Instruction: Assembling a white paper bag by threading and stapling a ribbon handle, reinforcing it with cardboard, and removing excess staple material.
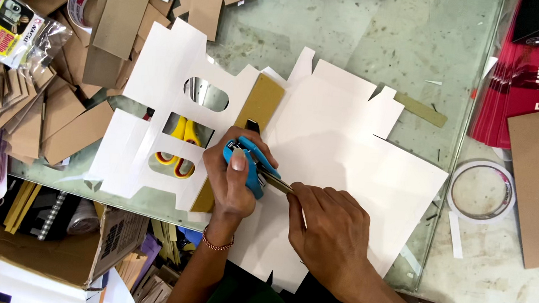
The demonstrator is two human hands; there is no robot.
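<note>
My left hand (233, 177) grips a blue stapler (253, 163), thumb pressed on its top. The stapler sits over a tan cardboard strip (258, 104) that lies along the seam of white die-cut card sheets (338, 143) on a glass table. My right hand (330, 227) pinches the stapler's metal end near the bottom centre, resting on the right white sheet. The left white sheet (162, 76) has cut-out windows; yellow scissor handles (179, 149) show through them from under the sheet.
Brown cardboard pieces (66, 114) pile up at the left. A tape roll (84, 0) lies top left, another tape ring (482, 191) at the right. Red packets (529, 80) stack at top right. An open cardboard box (39, 243) sits below the table's left edge.
</note>
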